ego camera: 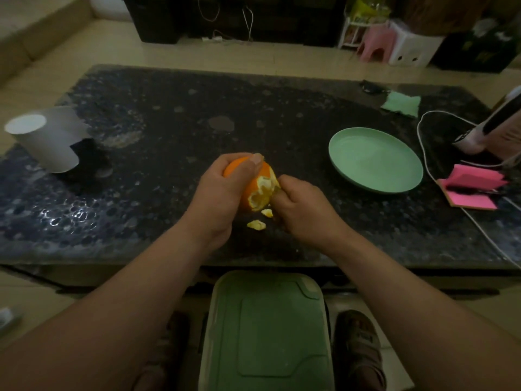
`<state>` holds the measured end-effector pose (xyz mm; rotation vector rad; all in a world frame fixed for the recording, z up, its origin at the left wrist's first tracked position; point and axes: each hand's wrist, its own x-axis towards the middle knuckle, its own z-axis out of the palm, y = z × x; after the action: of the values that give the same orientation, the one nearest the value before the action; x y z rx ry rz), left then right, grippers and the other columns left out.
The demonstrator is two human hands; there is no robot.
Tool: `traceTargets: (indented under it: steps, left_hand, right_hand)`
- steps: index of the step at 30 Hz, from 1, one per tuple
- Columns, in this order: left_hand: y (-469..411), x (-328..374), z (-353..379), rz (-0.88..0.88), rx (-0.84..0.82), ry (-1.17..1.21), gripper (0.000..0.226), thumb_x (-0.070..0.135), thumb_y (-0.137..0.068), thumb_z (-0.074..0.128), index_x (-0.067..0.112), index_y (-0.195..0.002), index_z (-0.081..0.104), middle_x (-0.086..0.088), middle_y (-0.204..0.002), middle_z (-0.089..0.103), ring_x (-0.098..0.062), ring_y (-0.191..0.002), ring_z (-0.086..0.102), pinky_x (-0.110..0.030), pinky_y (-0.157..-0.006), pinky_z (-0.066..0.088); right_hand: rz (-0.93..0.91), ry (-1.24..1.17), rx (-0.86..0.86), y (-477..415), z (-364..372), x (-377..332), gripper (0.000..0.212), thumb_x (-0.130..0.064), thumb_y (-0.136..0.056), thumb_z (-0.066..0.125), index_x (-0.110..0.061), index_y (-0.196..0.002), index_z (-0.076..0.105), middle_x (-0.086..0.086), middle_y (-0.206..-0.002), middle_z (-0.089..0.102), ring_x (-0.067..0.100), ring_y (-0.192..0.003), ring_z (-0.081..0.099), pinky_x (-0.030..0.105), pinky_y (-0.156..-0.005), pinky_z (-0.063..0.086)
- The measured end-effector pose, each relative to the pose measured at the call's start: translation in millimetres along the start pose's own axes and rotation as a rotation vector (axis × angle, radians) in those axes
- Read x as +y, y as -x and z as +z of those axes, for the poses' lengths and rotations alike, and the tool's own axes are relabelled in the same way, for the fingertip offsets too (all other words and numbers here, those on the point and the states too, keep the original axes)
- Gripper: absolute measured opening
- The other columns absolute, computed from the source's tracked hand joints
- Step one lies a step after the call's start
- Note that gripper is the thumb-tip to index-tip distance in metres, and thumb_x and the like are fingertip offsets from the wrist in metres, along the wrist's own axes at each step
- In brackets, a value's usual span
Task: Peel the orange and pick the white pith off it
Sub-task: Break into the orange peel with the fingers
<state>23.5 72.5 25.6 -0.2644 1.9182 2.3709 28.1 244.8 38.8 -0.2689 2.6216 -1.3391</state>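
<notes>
Bottom centre, nearest me: a pale green plastic bin point(267, 328). Mid-frame over the dark speckled desk point(169, 122), my left hand point(217, 190) grips the round, partly peeled orange point(265, 170); my right hand point(301, 210) pinches its torn rind point(272, 183). Early peeling, I'd say; next, tear that strip free.

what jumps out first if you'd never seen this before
The bright orange over the near middle of the dark table, gripped by the left hand while the right hand pinches its torn peel. Two peel scraps lie just nearer the person, and a green plate sits empty to the right.
</notes>
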Motion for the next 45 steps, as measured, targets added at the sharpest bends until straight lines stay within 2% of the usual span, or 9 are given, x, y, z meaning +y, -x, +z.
traceTargets:
  steps: [6,14,21,23,26,30,34,40,45]
  left_hand:
    - [-4.8,10.6,-11.7,-0.344,-0.094,0.285,0.044,0.055,-0.097,0.065,0.016,-0.117,0.070,-0.012,-0.107,0.079,-0.026,-0.091,0.078,-0.049,-0.085,0.064]
    - [-3.5,5.3,-4.1,-0.341,0.000,0.801,0.058,0.056,-0.097,0.065,0.009,-0.130,0.068,-0.019,-0.109,0.076,-0.035,-0.087,0.078,-0.041,-0.076,0.066]
    - [-13.3,-4.0,-15.3,-0.317,0.220,0.676,0.060,0.059,-0.088,0.077,0.023,-0.136,0.069,-0.014,-0.127,0.077,-0.035,-0.111,0.075,-0.050,-0.086,0.063]
    - [-11.0,-4.3,-12.9,-0.296,0.211,0.624,0.059,0.059,-0.090,0.076,0.023,-0.137,0.068,-0.012,-0.126,0.078,-0.033,-0.113,0.075,-0.046,-0.083,0.063]
    - [-9.5,-0.5,-6.0,-0.213,0.144,0.550,0.048,0.051,-0.098,0.070,0.018,-0.134,0.067,-0.010,-0.121,0.080,-0.026,-0.110,0.077,-0.043,-0.084,0.064]
    - [-12.5,-4.0,-2.3,-0.098,0.066,0.424,0.051,0.042,-0.099,0.071,0.003,-0.132,0.064,-0.016,-0.119,0.073,-0.027,-0.105,0.072,-0.043,-0.088,0.062]
    - [-8.9,-2.4,-0.9,-0.042,-0.016,0.306,0.083,0.053,-0.082,0.084,0.007,-0.145,0.056,-0.027,-0.140,0.065,-0.033,-0.112,0.070,-0.045,-0.087,0.062]
    - [-4.1,1.8,1.8,-0.022,-0.108,0.194,0.059,0.051,-0.091,0.078,0.018,-0.138,0.061,-0.019,-0.128,0.069,-0.028,-0.102,0.072,-0.040,-0.075,0.061]
    - [-0.5,-5.0,6.8,0.038,-0.067,0.084,0.048,0.047,-0.086,0.084,0.030,-0.128,0.068,-0.017,-0.130,0.070,-0.027,-0.100,0.075,-0.034,-0.070,0.060]
  right_hand:
    - [-0.038,-0.153,-0.109,5.2,-9.3,-5.2,0.027,-0.014,-0.105,0.047,-0.008,-0.084,0.062,0.000,-0.062,0.060,0.015,-0.055,0.054,0.035,-0.055,0.046]
    - [0.182,-1.114,-0.153,4.5,10.5,-10.9,0.027,-0.018,-0.108,0.037,-0.013,-0.094,0.060,-0.001,-0.062,0.047,0.012,-0.051,0.042,0.026,-0.051,0.025]
    - [0.181,0.194,0.057,-3.2,11.5,16.4,0.033,-0.019,-0.111,0.045,-0.026,-0.137,0.064,0.000,-0.112,0.071,0.015,-0.092,0.066,0.027,-0.073,0.047]
    - [0.196,0.194,0.054,-5.0,11.3,18.1,0.039,-0.022,-0.111,0.048,-0.034,-0.147,0.056,-0.002,-0.117,0.070,0.014,-0.097,0.068,0.027,-0.078,0.050]
    - [0.224,0.027,0.144,-4.3,7.5,9.7,0.021,-0.042,-0.109,0.054,-0.025,-0.116,0.065,-0.005,-0.094,0.072,0.010,-0.082,0.069,0.031,-0.070,0.053]
    - [0.296,-0.479,-0.110,5.6,6.1,-13.3,0.052,-0.060,-0.106,0.047,-0.012,-0.110,0.065,0.010,-0.083,0.074,0.020,-0.064,0.069,0.030,-0.055,0.052]
    - [0.213,-0.374,-0.097,8.6,3.7,-14.7,0.045,-0.053,-0.108,0.047,-0.012,-0.110,0.066,0.015,-0.091,0.076,0.024,-0.070,0.072,0.035,-0.060,0.057]
    - [0.150,-0.227,-0.067,7.0,-1.7,-7.7,0.033,-0.039,-0.110,0.047,-0.013,-0.101,0.065,0.008,-0.085,0.076,0.032,-0.076,0.075,0.050,-0.068,0.062]
    - [0.161,-0.116,-0.067,7.6,-0.6,-8.3,0.024,-0.028,-0.104,0.048,-0.014,-0.099,0.066,0.004,-0.081,0.074,0.014,-0.060,0.068,0.032,-0.055,0.054]
